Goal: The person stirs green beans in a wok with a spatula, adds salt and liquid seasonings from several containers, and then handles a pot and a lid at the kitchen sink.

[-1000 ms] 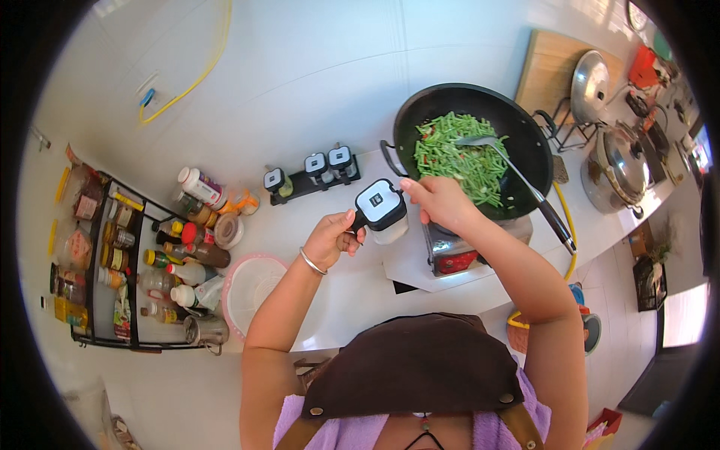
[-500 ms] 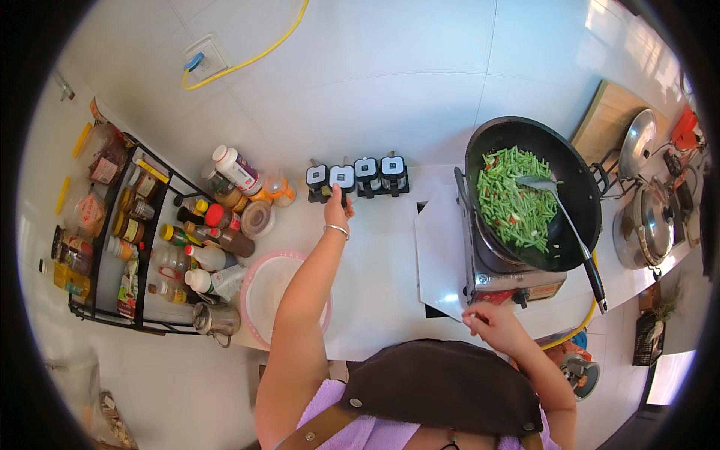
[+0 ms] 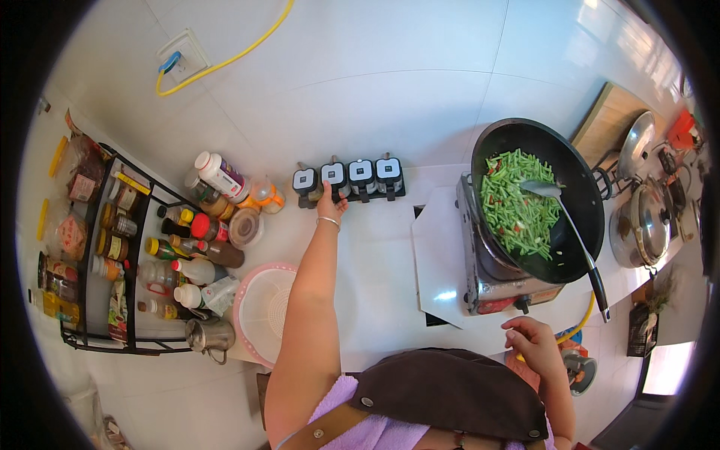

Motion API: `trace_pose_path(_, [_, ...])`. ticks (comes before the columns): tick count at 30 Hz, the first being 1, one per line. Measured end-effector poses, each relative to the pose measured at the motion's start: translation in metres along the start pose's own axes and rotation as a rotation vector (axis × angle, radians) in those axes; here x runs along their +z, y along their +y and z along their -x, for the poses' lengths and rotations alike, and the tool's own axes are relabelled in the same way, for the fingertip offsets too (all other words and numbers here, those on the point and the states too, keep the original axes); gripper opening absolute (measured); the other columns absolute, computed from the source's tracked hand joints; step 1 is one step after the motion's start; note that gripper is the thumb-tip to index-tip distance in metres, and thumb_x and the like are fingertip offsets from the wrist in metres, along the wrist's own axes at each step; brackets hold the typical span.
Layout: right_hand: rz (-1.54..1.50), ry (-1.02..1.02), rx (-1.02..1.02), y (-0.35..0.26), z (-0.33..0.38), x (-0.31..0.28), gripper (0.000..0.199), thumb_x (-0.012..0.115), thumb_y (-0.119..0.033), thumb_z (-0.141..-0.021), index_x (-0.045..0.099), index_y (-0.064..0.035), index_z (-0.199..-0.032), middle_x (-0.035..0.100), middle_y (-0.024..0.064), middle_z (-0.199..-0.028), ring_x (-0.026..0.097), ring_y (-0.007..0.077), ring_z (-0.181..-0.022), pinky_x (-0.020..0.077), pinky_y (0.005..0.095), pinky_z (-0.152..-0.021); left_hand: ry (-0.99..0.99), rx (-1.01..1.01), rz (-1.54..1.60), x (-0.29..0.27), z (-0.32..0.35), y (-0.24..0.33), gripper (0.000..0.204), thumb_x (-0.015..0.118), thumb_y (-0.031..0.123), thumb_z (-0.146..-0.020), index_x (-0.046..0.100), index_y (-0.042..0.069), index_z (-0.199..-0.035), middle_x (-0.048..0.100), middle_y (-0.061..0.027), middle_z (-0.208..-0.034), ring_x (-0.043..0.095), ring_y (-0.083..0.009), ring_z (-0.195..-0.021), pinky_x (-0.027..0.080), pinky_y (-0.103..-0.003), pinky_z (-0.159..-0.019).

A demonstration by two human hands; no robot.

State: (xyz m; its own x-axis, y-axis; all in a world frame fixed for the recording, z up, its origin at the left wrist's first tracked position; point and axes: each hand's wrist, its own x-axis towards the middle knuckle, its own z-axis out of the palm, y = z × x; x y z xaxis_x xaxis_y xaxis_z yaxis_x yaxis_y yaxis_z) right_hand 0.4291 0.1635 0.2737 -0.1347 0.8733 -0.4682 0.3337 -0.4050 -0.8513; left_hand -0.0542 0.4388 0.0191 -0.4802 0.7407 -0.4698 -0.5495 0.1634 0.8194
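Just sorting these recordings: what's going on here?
A person's left hand touches the second seasoning jar from the left, in a black rack of four. The right hand, loosely curled, looks empty in front of the gas stove. On the stove, a black wok holds chopped green beans, a spatula resting in it.

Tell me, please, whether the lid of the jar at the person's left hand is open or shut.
Shut: at the left hand, the jar lid lies flat, like the neighbouring lids.

A white counter (image 3: 379, 277) meets a pale tiled wall (image 3: 375, 105) — bright light patches (image 3: 626, 34) upper right. The floor (image 3: 611, 356) is pale.
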Motion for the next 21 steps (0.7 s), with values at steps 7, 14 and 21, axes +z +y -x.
trace_pose_path(7, [0.962, 0.778, -0.424, -0.046, 0.022, -0.082, 0.035, 0.068, -0.006, -0.080, 0.061, -0.0026, -0.114, 0.062, 0.0144, -0.103, 0.061, 0.0285, -0.093, 0.0491, 0.0371, -0.080, 0.233, 0.245, -0.475, -0.032, -0.004, -0.011, 0.031, 0.065, 0.030, -0.088, 0.066, 0.001, -0.076, 0.062, -0.0076, -0.061, 0.062, -0.0161, -0.054, 0.043, -0.030, -0.043])
trace_pose_path(14, [1.134, 0.597, -0.070, -0.022, 0.005, -0.125, 0.063, 0.059, -0.003, -0.082, 0.040, -0.0131, -0.141, 0.057, 0.0170, -0.103, 0.061, 0.0342, -0.092, 0.0501, 0.0426, -0.078, 0.069, 0.194, -0.548, -0.004, 0.102, -0.034, 0.035, 0.070, 0.016, -0.081, 0.057, -0.003, -0.108, 0.064, -0.0095, -0.085, 0.062, -0.0156, -0.061, 0.043, -0.025, -0.047])
trace_pose_path(21, [1.230, 0.650, -0.379, -0.074, -0.006, -0.144, 0.050, 0.055, -0.008, -0.085, 0.050, -0.0164, -0.134, 0.058, 0.0146, -0.085, 0.061, 0.0337, -0.076, 0.0497, 0.0437, -0.067, -0.078, 0.213, -0.682, -0.023, 0.152, -0.056, 0.032, 0.069, 0.016, -0.082, 0.058, 0.001, -0.108, 0.063, -0.0068, -0.091, 0.063, -0.0154, -0.070, 0.047, -0.027, -0.055])
